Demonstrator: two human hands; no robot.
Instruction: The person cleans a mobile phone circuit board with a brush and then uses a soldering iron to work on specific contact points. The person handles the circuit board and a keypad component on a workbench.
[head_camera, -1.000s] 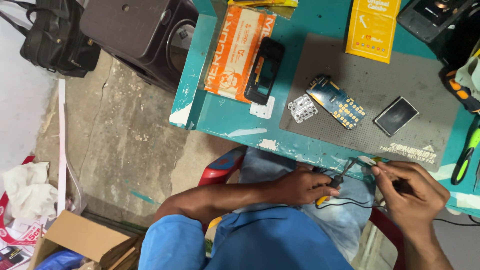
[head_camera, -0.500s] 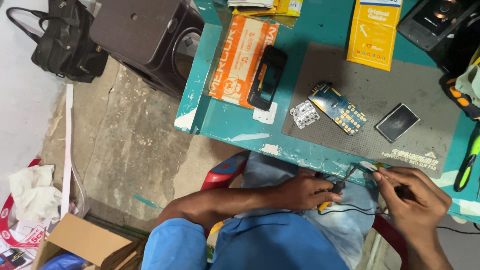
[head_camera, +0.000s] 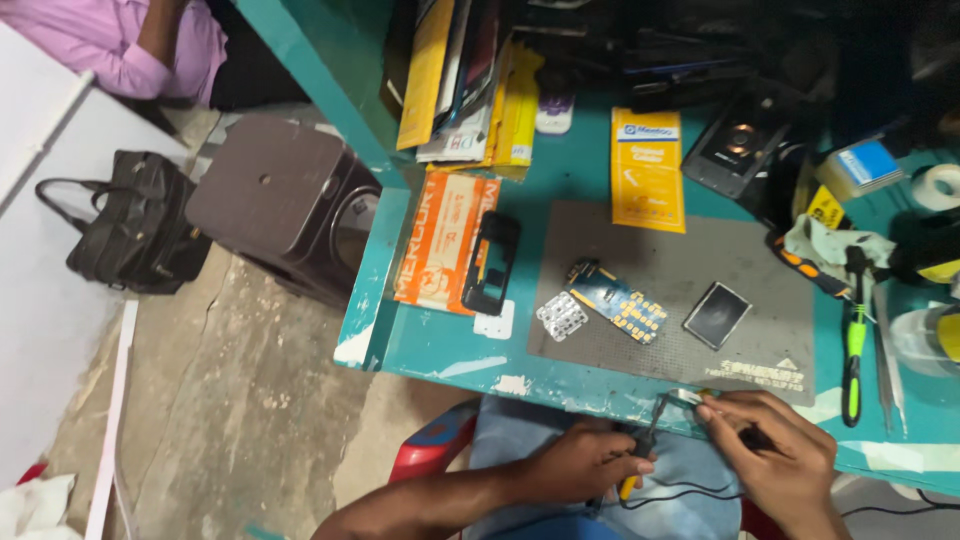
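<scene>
Left hand (head_camera: 578, 465) is curled around a thin black probe (head_camera: 648, 442) over the lap. Right hand (head_camera: 775, 462) pinches what seems a small component (head_camera: 686, 398) at the teal table's (head_camera: 440, 350) edge, just beside the probe tip.

From the hands (head_camera: 680, 455) at the worktop (head_camera: 450, 350) edge, the grey mat (head_camera: 680, 300) lies bare toward 12 o'clock; a circuit board (head_camera: 615, 305) blocks 11 o'clock, a green screwdriver (head_camera: 853, 350) 2 o'clock.
</scene>
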